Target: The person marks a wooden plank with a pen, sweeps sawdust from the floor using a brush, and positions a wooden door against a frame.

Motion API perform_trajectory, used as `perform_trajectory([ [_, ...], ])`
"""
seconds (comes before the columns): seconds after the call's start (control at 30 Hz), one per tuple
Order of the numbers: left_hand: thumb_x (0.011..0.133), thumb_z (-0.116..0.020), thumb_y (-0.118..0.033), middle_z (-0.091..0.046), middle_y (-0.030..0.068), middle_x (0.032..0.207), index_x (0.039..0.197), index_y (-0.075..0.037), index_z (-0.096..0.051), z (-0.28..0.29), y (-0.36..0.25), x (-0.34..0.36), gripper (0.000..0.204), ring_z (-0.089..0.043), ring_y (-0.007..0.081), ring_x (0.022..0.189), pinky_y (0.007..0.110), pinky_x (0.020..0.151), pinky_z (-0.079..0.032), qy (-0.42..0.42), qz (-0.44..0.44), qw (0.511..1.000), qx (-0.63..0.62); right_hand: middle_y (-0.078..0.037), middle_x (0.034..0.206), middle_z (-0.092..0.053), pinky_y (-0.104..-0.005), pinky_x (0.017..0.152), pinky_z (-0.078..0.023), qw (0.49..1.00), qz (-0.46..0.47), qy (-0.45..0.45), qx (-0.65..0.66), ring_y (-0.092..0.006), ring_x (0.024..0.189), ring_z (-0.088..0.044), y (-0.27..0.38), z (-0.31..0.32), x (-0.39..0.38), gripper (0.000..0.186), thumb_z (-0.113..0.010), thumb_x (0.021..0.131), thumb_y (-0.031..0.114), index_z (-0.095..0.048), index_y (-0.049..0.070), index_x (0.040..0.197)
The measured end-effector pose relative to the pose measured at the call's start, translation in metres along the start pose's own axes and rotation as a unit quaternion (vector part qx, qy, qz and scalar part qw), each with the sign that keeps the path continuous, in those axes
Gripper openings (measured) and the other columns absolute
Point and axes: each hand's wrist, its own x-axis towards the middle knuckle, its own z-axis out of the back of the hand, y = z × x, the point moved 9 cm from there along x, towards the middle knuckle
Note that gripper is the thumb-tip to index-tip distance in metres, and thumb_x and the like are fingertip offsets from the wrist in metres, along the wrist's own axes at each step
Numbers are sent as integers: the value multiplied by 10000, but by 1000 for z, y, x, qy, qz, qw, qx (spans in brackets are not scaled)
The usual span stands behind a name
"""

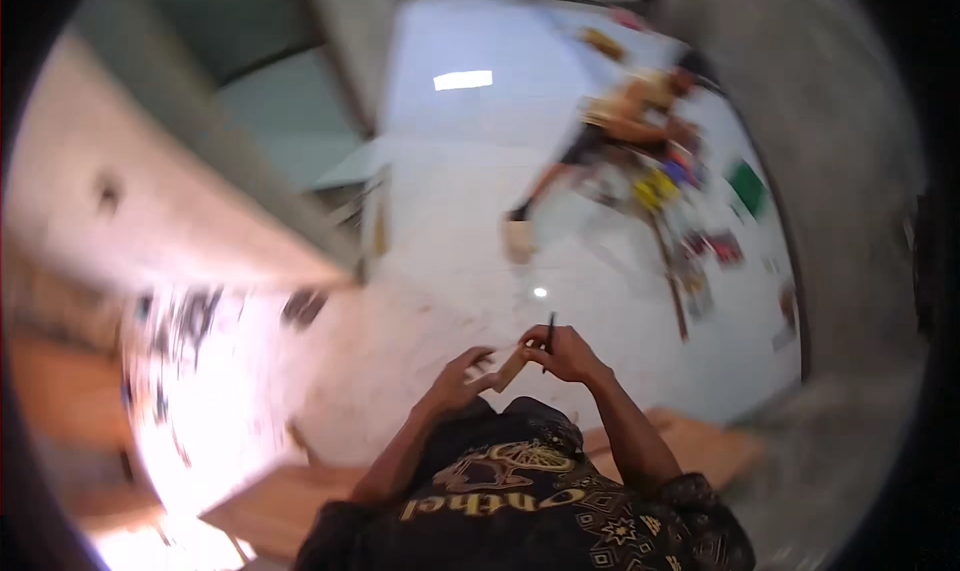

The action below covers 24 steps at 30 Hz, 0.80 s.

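Now both hands meet: left hand (462,373) pinches a small wooden piece (512,367), right hand (566,353) grips a dark pencil (549,337).

Picture heavily blurred. Well beyond the right hand (568,355), up and to its right, lie small flat items on the pale floor: a green rectangular pack (747,188), a yellow pack (655,187) just left of it, and a red-and-dark flat pack (722,248) below. Whether they carry labels cannot be told. No signs or screens visible.
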Motion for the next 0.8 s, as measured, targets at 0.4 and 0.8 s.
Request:
perform_trajectory([
  [0.4,847,-704,-253,-689,109,694,838,1,-704,227,132,-145,255,-693,231,658,362,627,-537,-311,96,945,-39,-52,766,-694,-268,555,-489,970,1,214,113,-96,641,-607,126,-171,233,158,-681,882,150,-632,11,940],
  [0.8,843,-729,-272,-681,114,727,856,-7,-721,90,413,-336,266,-620,185,588,384,583,-521,-623,358,583,-380,-76,740,-681,-259,444,-461,917,13,396,43,-119,522,-592,216,-350,403,156,-714,844,119,-600,29,901],
])
